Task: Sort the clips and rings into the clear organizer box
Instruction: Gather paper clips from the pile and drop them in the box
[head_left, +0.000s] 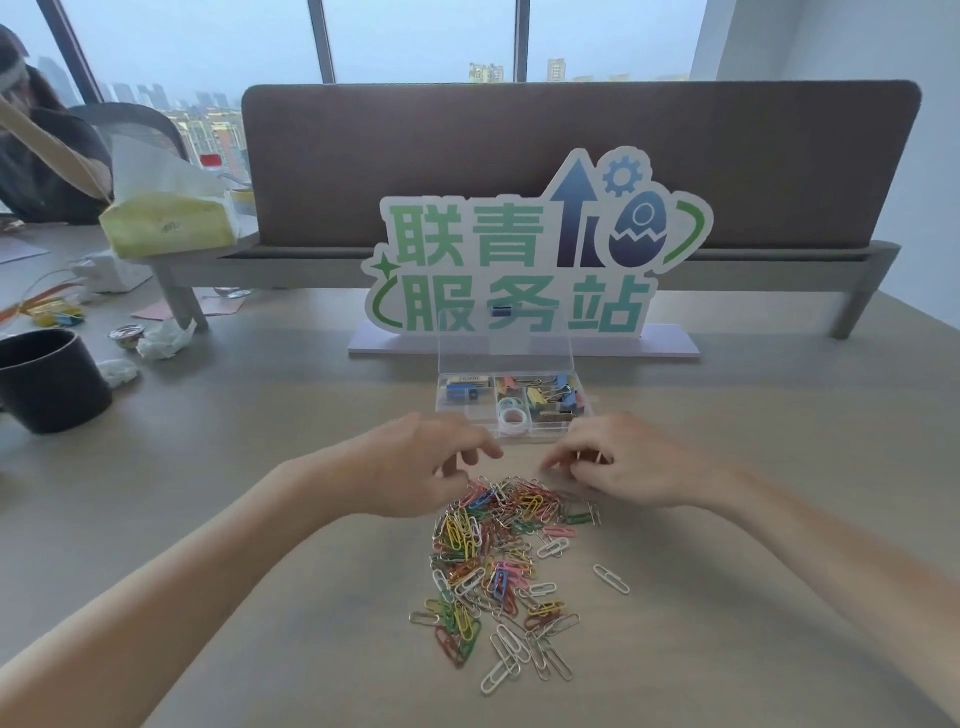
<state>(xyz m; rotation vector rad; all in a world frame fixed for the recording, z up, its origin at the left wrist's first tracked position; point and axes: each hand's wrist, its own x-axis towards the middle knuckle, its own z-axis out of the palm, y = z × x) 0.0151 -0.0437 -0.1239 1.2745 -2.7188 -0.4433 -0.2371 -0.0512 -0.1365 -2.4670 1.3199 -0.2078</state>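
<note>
A pile of coloured and silver paper clips (498, 551) is spread on the table in front of me. Behind it stands the clear organizer box (514, 405) with its lid up; its compartments hold binder clips (553, 395), pale rings (511, 415) and small blue items. My left hand (415, 467) hovers at the pile's far left edge with fingers curled downward. My right hand (618, 462) is at the pile's far right edge, fingers curled over the clips. Whether either hand pinches a clip is hidden by the fingers.
A white sign with green characters (519, 270) stands behind the box, in front of a brown desk divider (571, 156). A dark cup (47, 379), crumpled tissues (166, 340) and a tissue pack (166, 218) lie at the left. A person sits far left.
</note>
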